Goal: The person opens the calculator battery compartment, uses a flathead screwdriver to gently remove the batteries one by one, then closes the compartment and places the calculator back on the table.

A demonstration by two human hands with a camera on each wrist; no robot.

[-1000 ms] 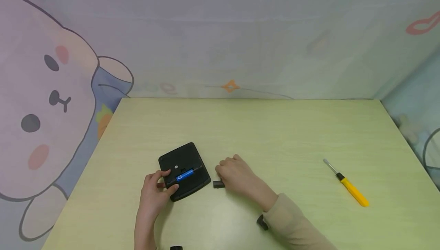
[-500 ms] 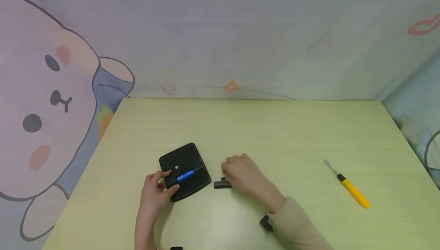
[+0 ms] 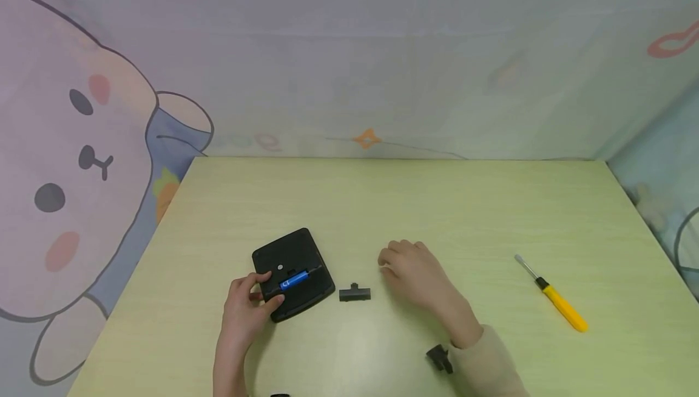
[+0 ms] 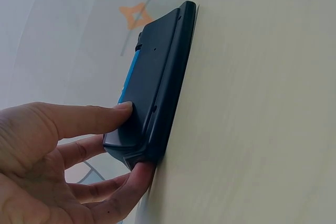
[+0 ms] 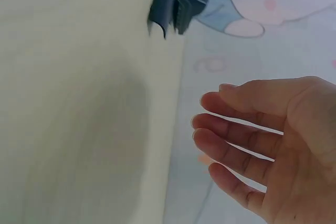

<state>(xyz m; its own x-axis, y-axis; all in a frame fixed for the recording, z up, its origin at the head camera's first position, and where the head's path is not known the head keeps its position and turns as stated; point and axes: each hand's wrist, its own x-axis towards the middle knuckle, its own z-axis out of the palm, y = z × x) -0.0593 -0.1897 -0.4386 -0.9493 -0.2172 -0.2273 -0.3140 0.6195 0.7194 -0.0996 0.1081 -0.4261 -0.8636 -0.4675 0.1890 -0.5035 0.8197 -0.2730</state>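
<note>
A flat black calculator [image 3: 299,248] lies back side up at the left front of the table, a blue battery [image 3: 294,279] in its uncovered slot. My left hand [image 3: 246,305] holds its near left corner; in the left wrist view the thumb presses on the back and other fingers touch the end edge. To the right of the calculator lies a small dark battery cover [image 3: 354,294] with a tab on its far side. My right hand [image 3: 417,272] hovers right of the cover, fingers loosely bent around nothing, as the right wrist view [image 5: 252,140] confirms.
A screwdriver [image 3: 562,304] with a yellow handle lies at the right of the pale wooden table [image 3: 437,203]. A printed curtain [image 3: 349,69] hangs behind the table. A small black camera piece [image 3: 438,359] shows at my right wrist.
My right hand has let go of the battery cover and drawn away to the right, leaving the cover lying in full view. The left hand and calculator have stayed in place.
</note>
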